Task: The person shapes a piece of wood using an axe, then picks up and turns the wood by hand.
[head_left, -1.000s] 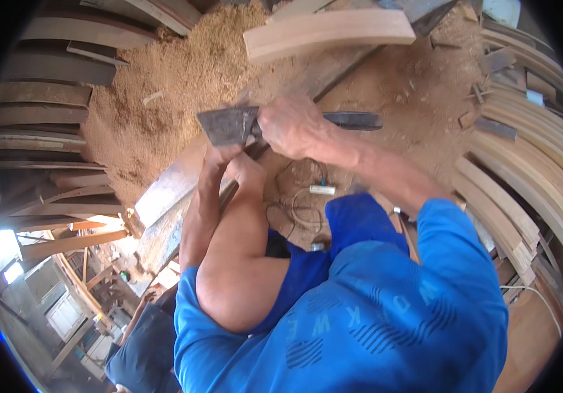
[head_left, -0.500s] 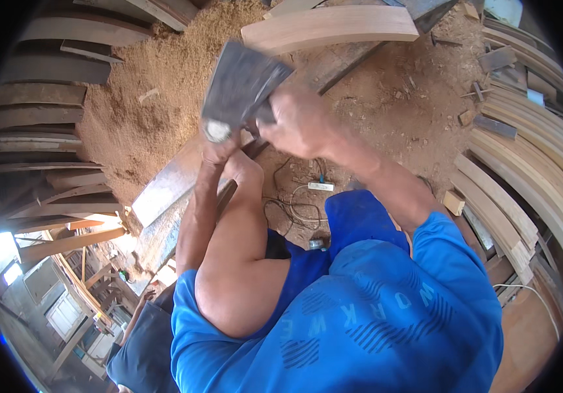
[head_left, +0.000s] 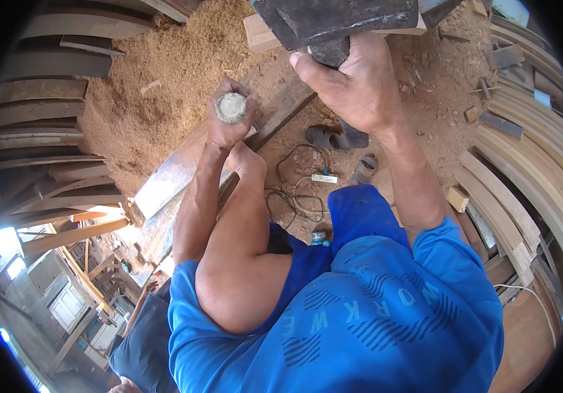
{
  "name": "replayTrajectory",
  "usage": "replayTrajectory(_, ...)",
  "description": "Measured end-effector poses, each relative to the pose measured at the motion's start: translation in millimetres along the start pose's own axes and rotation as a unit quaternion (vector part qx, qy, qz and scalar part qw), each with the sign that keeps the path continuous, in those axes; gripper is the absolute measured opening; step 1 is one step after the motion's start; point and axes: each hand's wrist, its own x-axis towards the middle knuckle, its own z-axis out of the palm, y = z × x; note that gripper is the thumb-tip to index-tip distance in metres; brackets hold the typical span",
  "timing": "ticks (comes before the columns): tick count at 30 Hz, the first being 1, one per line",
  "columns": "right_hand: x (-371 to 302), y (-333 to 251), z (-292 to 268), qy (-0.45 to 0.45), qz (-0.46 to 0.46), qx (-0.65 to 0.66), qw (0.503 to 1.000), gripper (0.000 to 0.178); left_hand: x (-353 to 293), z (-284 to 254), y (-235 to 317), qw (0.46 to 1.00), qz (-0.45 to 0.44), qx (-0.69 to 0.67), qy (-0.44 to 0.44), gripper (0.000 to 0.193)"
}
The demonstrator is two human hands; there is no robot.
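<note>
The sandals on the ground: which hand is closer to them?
Right. The right hand, gripping the axe head, hangs just above the sandals; the left hand, holding a wooden handle, is farther left.

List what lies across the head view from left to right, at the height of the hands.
Stacked dark planks → sawdust pile → left hand gripping a round wooden handle end → right hand holding the dark axe head → curved wooden strips.

Bright, even daylight; glare at lower left; strong fisheye bending, dark rim.
</note>
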Motion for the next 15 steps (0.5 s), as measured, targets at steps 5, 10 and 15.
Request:
replayTrajectory(5, -8.9, 7.7, 21.2, 0.002, -0.030, -0.028, 0.999, 0.026, -5.4, 0.4, -0.3, 1.000, -0.003, 0.016, -0.011, 0.019)
replayTrajectory(10, -24.7, 29.6, 50.4, -0.287, 0.061, -0.264, 0.919, 0.030, -6.6, 9.9, -4.4, 0.993, 0.105, 0.060, 0.010, 0.015)
replayTrajectory(15, -25.1, 16.8, 41.5, -0.184, 0.008, -0.169, 0.968, 0.034, -11.2, -0.7, 13.9, 0.987, -0.028, 0.132, -0.084, 0.020)
